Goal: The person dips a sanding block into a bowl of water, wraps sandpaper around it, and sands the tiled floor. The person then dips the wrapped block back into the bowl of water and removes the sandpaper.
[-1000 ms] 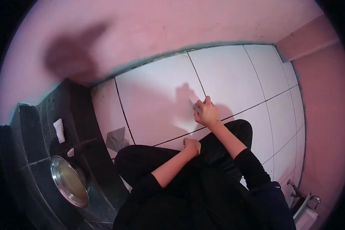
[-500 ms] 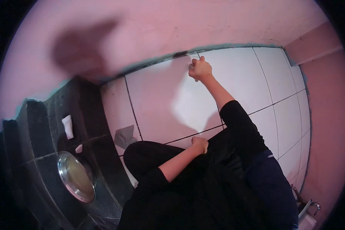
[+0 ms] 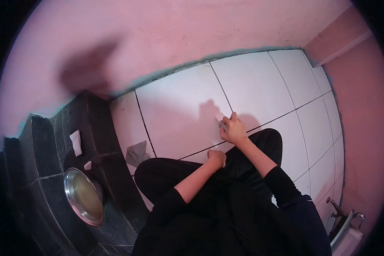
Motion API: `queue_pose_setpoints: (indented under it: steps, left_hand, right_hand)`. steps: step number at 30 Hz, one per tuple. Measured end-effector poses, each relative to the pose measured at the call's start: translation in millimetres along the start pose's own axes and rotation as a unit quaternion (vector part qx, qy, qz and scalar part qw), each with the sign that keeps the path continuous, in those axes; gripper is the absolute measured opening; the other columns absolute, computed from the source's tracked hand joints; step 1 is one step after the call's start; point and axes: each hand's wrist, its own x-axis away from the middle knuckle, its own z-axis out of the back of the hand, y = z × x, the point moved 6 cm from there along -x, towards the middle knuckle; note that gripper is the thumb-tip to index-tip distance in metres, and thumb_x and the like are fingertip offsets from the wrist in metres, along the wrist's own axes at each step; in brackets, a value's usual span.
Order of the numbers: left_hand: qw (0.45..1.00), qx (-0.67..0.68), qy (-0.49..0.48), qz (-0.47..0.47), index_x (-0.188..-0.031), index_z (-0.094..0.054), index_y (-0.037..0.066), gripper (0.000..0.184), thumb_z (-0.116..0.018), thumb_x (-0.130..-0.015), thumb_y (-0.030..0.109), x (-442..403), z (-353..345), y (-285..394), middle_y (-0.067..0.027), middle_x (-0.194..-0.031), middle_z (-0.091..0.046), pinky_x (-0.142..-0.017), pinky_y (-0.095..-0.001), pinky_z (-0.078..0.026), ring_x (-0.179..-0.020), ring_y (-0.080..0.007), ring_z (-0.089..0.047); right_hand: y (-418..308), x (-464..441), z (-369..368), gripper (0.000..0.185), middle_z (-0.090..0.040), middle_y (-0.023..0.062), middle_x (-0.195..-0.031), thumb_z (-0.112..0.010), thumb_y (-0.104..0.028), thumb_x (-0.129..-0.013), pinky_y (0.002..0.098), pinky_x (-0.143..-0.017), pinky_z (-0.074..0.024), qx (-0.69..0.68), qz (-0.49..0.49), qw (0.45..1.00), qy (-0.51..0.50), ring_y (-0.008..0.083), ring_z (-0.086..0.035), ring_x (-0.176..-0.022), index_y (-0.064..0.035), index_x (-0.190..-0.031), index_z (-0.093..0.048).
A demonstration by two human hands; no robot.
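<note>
My right hand (image 3: pixel 234 129) is closed round a small pale object (image 3: pixel 220 121). Only a whitish edge and a greyish bit of it stick out, so its kind cannot be made out. The hand is over the white tiled floor (image 3: pixel 179 106), near a dark joint between tiles, and casts a shadow there. Close to my lap, my left hand (image 3: pixel 216 158) is curled into a fist, and nothing shows in it. A grey folded sheet (image 3: pixel 137 153) lies on the floor beside my knee, left of that hand.
Dark tiled steps (image 3: pixel 102 123) rise on the left. On them stand a shiny metal bowl (image 3: pixel 67 190) holding yellowish liquid, a white folded piece (image 3: pixel 75 143) and a small pale chunk (image 3: pixel 88 165). A pink wall (image 3: pixel 166 38) borders the floor. Metal-legged furniture (image 3: pixel 343 226) is at lower right.
My right hand has come back from the wall's base towards my knees, still closed round the pale object. My left fist has shifted only slightly, and the view has turned a little.
</note>
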Motion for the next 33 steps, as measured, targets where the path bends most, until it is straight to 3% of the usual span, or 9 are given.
queue_pose_setpoints:
  steps: [7, 9, 10, 12, 20, 24, 28, 33]
  left_hand:
    - [0.998, -0.009, -0.059, 0.026, -0.097, -0.070, 0.011, 0.025, -0.058, -0.079, 0.023, -6, -12, 14, -0.0066, -0.101, -0.068, -0.072, -0.0445, -0.043, -0.093, -0.0251, -0.064]
    - [0.999, -0.037, -0.017, 0.022, -0.090, -0.069, 0.010, 0.019, -0.053, -0.082, 0.014, -8, -11, 18, -0.0085, -0.085, -0.067, -0.065, -0.0422, -0.038, -0.072, -0.0253, -0.063]
    - [0.999, -0.034, -0.020, 0.021, -0.090, -0.069, 0.010, 0.019, -0.053, -0.082, 0.014, -9, -9, 20, -0.0085, -0.085, -0.067, -0.065, -0.0422, -0.038, -0.072, -0.0253, -0.063]
    - [0.997, -0.027, -0.061, 0.037, -0.098, -0.070, 0.013, 0.023, -0.052, -0.084, 0.020, -9, -12, 19, -0.0066, -0.101, -0.068, -0.069, -0.0438, -0.042, -0.094, -0.0247, -0.063]
    - [0.997, 0.017, -0.075, -0.010, -0.096, -0.070, 0.014, 0.025, -0.055, -0.079, 0.022, -10, 0, 5, -0.0056, -0.104, -0.067, -0.072, -0.0450, -0.044, -0.095, -0.0258, -0.064]
    - [0.999, 0.025, -0.018, -0.014, -0.096, -0.070, 0.012, 0.027, -0.057, -0.075, 0.023, -5, 0, 4, -0.0067, -0.105, -0.067, -0.074, -0.0465, -0.045, -0.097, -0.0262, -0.064]
    - [1.000, 0.018, -0.006, -0.008, -0.098, -0.070, 0.011, 0.029, -0.058, -0.074, 0.022, -5, -7, 1, -0.0076, -0.105, -0.067, -0.075, -0.0469, -0.045, -0.098, -0.0265, -0.063]
    - [0.999, -0.007, -0.028, 0.026, -0.101, -0.069, 0.010, 0.032, -0.060, -0.074, 0.024, 2, 2, 1, -0.0070, -0.105, -0.067, -0.070, -0.0476, -0.044, -0.096, -0.0254, -0.064]
  right_hand:
    - [-8, -72, -14, 0.024, -0.050, 0.0163, -0.088, -0.066, -0.016, -0.063, 0.0409, -0.057, -0.0532, 0.020, -0.003, 0.999, 0.025, 0.0315, -0.061, -0.067, -0.0095, -0.085, -0.061]
    - [-9, -105, -17, 0.027, -0.048, 0.0177, -0.089, -0.065, -0.016, -0.061, 0.0426, -0.058, -0.0532, 0.013, -0.011, 0.999, 0.034, 0.0343, -0.061, -0.069, -0.0099, -0.087, -0.061]
    - [-10, -123, -18, 0.027, -0.048, 0.0177, -0.089, -0.065, -0.016, -0.061, 0.0426, -0.058, -0.0532, 0.013, -0.012, 0.999, 0.030, 0.0343, -0.061, -0.069, -0.0099, -0.087, -0.061]
    - [-13, -158, -21, 0.028, -0.050, 0.0191, -0.092, -0.063, -0.017, -0.062, 0.0430, -0.059, -0.0537, 0.019, -0.016, 0.999, 0.032, 0.0355, -0.062, -0.069, -0.0101, -0.089, -0.062]
    - [-14, -254, -25, 0.026, -0.054, 0.0220, -0.102, -0.059, -0.025, -0.068, 0.0444, -0.067, -0.0539, 0.042, -0.046, 0.998, 0.022, 0.0373, -0.063, -0.076, -0.0119, -0.090, -0.063]
    - [-13, -234, -22, 0.024, -0.054, 0.0234, -0.105, -0.056, -0.027, -0.072, 0.0448, -0.070, -0.0535, 0.050, -0.048, 0.997, 0.017, 0.0379, -0.063, -0.082, -0.0117, -0.089, -0.063]
    - [-15, -155, -15, 0.024, -0.052, 0.0221, -0.100, -0.056, -0.026, -0.074, 0.0448, -0.067, -0.0537, 0.030, -0.027, 0.998, -0.053, 0.0374, -0.063, -0.075, -0.0118, -0.093, -0.065]
    - [-9, -27, -6, 0.026, -0.049, 0.0196, -0.089, -0.063, -0.017, -0.064, 0.0447, -0.058, -0.0530, 0.020, 0.042, 0.999, -0.005, 0.0364, -0.061, -0.068, -0.0096, -0.088, -0.061]
